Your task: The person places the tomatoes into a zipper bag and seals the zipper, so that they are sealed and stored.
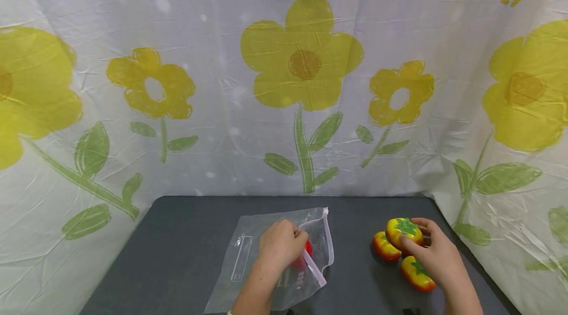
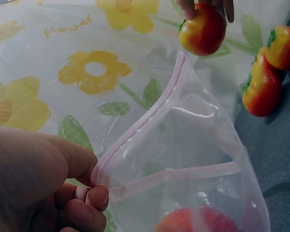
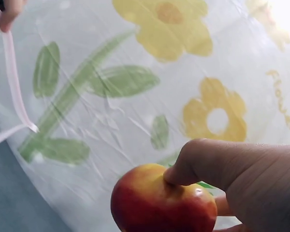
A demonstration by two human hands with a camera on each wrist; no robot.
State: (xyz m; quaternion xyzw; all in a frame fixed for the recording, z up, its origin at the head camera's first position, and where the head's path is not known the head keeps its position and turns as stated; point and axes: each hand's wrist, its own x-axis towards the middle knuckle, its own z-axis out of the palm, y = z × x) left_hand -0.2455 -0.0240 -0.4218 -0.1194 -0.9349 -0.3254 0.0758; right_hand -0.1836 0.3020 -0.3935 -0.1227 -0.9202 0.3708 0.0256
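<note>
My left hand point(image 1: 280, 243) pinches the pale pink zip edge of a clear zip bag point(image 1: 241, 228), thumb against curled fingers. The bag's mouth gapes toward the right, as the left wrist view also shows. Inside the bag lies a round red item point(image 2: 195, 221), partly hidden by the plastic and the zip strip. Over on the right, my right hand point(image 1: 437, 251) grips a yellow-red persimmon point(image 1: 398, 230) with a green leafy top, thumb on its near side. In the left wrist view this persimmon point(image 2: 206, 30) is up off the table.
Beside and below the right hand, a persimmon point(image 1: 385, 248) and another persimmon point(image 1: 417, 275) rest on the dark table point(image 1: 177, 241). A white curtain point(image 1: 213, 108) with yellow flowers hangs behind the table and along its sides. A small black object point(image 1: 411, 311) shows at the bottom edge.
</note>
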